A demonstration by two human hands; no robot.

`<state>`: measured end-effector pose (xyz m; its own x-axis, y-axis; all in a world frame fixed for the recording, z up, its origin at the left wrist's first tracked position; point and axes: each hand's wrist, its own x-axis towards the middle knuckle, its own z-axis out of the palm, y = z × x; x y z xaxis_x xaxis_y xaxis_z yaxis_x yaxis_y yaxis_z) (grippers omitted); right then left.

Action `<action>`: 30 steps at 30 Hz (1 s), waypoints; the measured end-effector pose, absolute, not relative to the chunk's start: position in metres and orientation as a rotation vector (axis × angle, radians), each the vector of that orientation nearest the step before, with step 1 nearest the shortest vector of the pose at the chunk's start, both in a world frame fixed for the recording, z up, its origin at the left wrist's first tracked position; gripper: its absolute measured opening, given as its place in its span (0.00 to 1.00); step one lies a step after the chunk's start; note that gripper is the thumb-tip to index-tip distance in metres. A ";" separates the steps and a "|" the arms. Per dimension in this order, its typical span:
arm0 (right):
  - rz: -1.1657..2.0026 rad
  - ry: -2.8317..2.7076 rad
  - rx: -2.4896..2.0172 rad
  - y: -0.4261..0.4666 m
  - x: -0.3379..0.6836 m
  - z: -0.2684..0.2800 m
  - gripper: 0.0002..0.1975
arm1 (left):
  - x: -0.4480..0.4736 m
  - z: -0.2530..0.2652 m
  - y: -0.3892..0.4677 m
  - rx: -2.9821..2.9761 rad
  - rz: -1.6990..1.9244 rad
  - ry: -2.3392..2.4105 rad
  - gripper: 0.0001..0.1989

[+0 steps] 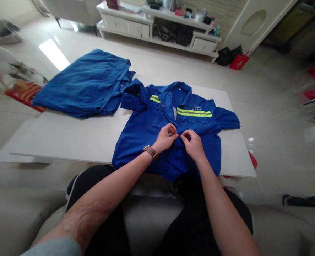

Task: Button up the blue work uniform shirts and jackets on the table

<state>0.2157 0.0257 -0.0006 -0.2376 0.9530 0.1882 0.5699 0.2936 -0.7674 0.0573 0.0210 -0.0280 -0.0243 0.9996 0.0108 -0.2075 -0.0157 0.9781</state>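
Note:
A blue work jacket (pixel 144 131) with yellow-green and grey reflective strips lies spread on the white table, its collar pointing away from me. The upper front is parted; lower down, both hands meet at the front opening. My left hand (pixel 168 137), with a brown-strapped watch on the wrist, pinches the front edge between thumb and finger. Close beside it my right hand (pixel 191 142) pinches the other side of the opening. The fingertips nearly touch, and any button between them is too small to make out.
Folded blue garments (pixel 85 85) are stacked at the left of the white table (pixel 66 137). A white TV cabinet (pixel 130 26) with clutter on it stands across the tiled floor. A red bag (pixel 239 61) rests by its right end. My legs are under the table's near edge.

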 end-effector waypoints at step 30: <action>0.651 -2.002 -1.321 0.021 0.213 0.001 0.04 | 0.057 -0.023 0.015 0.608 1.020 1.054 0.10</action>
